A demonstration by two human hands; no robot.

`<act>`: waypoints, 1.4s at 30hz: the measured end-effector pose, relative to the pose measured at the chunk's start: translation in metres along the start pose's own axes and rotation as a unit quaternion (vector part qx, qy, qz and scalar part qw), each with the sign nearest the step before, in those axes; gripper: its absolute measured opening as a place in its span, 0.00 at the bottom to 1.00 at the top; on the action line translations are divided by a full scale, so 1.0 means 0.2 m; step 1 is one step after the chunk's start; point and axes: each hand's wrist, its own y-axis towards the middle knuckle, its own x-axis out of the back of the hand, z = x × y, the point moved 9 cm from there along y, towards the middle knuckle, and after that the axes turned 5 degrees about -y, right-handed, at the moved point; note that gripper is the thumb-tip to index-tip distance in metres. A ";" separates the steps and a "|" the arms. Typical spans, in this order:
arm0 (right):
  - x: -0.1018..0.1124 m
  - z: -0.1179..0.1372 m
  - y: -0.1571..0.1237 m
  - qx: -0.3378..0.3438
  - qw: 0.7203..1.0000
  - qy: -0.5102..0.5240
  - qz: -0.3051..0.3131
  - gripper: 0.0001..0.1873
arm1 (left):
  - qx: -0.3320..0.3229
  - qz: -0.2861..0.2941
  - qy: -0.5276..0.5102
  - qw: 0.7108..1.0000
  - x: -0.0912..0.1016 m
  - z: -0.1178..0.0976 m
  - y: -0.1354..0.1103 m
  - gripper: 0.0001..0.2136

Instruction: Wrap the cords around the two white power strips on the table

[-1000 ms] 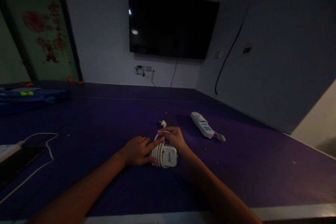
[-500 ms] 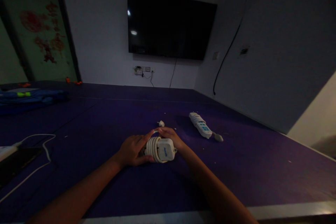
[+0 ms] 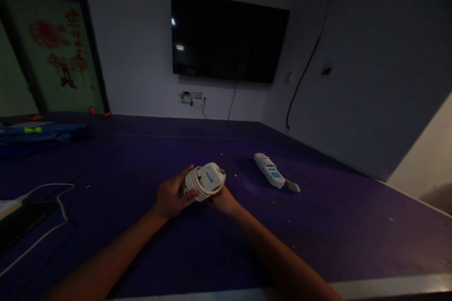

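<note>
A white power strip (image 3: 211, 178) marked PHILIPS is tilted up over the purple surface, with several turns of its white cord (image 3: 194, 186) wound around it. My left hand (image 3: 173, 195) grips the strip from the left, thumb on the near side and fingers over the far side. Under the strip's right end, my right hand (image 3: 225, 201) is closed at the cord; its fingertips and the cord's plug are hidden behind the strip. To the right lies a second white strip (image 3: 271, 171) with blue markings, its cord wrapped around it and its plug (image 3: 293, 187) at the near end.
At left are a dark flat object (image 3: 26, 221), a white cable (image 3: 61, 204) and folded blue cloth (image 3: 60, 132). Small white scraps dot the purple surface (image 3: 328, 225). A television (image 3: 229, 37) hangs on the far wall; a black cable (image 3: 307, 66) hangs at right.
The strip has been raised and tipped, moving up and left. My right hand has gone from the far side to underneath it. The plug seen beyond the hands is now hidden.
</note>
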 end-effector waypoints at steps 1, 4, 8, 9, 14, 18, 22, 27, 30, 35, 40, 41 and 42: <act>-0.01 0.01 0.00 -0.001 1.000 -0.012 0.009 0.13 | 0.025 -0.007 0.001 1.000 0.01 0.02 0.01 0.31; 0.00 0.08 -0.02 0.019 0.997 -0.080 0.012 0.13 | 0.105 -0.040 0.007 0.994 0.07 0.09 0.02 0.31; 0.01 0.17 -0.05 0.067 0.976 -0.207 0.011 0.13 | 0.205 -0.088 -0.010 0.975 0.13 0.17 0.01 0.29; -0.01 0.18 -0.05 0.070 0.970 -0.232 0.020 0.12 | 0.216 -0.097 -0.022 0.971 0.14 0.19 0.01 0.29; -0.10 0.19 -0.07 0.061 0.919 -0.382 0.073 0.15 | 0.241 -0.150 -0.102 0.953 0.14 0.24 0.01 0.28; -0.10 0.23 -0.07 0.052 0.854 -0.513 0.072 0.15 | 0.259 -0.163 -0.114 0.945 0.14 0.28 0.01 0.29; -0.08 0.30 -0.08 0.070 0.821 -0.565 0.050 0.15 | 0.275 -0.118 -0.015 0.954 0.14 0.28 0.01 0.28; -0.09 0.31 -0.11 0.099 0.797 -0.593 0.058 0.15 | 0.278 -0.018 0.111 0.954 0.10 0.23 0.02 0.27; -0.11 0.29 -0.12 0.122 0.773 -0.618 0.078 0.16 | 0.250 0.038 0.177 0.951 0.05 0.19 0.03 0.28; -0.13 0.31 -0.14 0.193 0.735 -0.645 0.087 0.16 | 0.206 0.111 0.224 0.946 -0.03 0.15 0.03 0.31; -0.09 0.36 -0.17 0.252 0.712 -0.654 0.043 0.15 | 0.153 0.152 0.251 0.944 -0.08 0.11 0.02 0.32; -0.08 0.37 -0.18 0.260 0.710 -0.654 0.034 0.15 | 0.139 0.155 0.249 0.946 -0.08 0.10 0.02 0.32; -0.08 0.37 -0.18 0.267 0.708 -0.653 0.029 0.15 | 0.120 0.159 0.243 0.949 -0.09 0.09 0.02 0.31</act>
